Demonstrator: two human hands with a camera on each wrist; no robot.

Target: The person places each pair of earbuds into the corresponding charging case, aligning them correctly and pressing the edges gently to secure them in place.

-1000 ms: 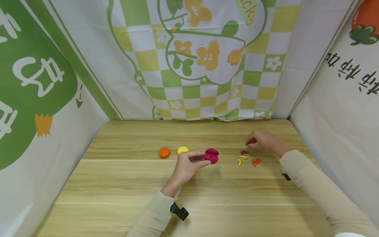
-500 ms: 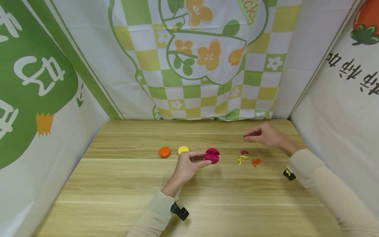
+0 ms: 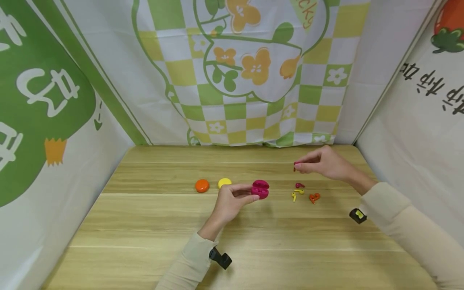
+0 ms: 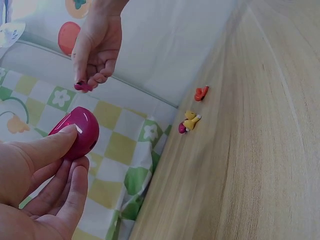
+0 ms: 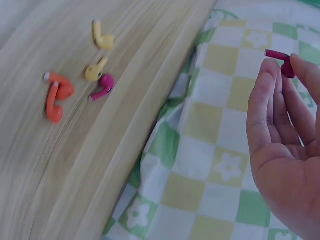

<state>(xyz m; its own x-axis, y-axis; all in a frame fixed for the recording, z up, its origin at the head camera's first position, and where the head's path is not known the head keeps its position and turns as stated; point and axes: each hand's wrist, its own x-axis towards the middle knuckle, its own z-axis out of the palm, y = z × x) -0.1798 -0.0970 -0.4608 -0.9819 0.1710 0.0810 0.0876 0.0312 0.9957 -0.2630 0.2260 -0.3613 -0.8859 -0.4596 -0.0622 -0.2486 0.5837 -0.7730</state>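
My left hand [image 3: 229,203] grips a magenta earbud case [image 3: 260,189] between thumb and fingers, its lid raised, above the table. To the right, my right hand [image 3: 326,163] pinches a magenta earbud [image 5: 284,62] by its fingertips, stem pointing outward in the right wrist view. Below that hand, a second magenta earbud [image 5: 103,87] lies on the wood. Beside it are two yellow earbuds [image 3: 299,192] and two orange earbuds [image 3: 314,197], the orange pair touching. In the left wrist view the case [image 4: 86,131] shows its rounded outside, so its inside is hidden there.
An orange round case [image 3: 201,185] and a yellow round case [image 3: 224,183] sit left of the magenta one, the yellow partly behind my left hand. The wooden table [image 3: 145,233] ends at a checked curtain [image 3: 253,117], with fabric walls at both sides.
My right hand has risen from the table and turned, carrying the magenta earbud slightly up and left, toward the case. The left hand and its case have stayed nearly still.
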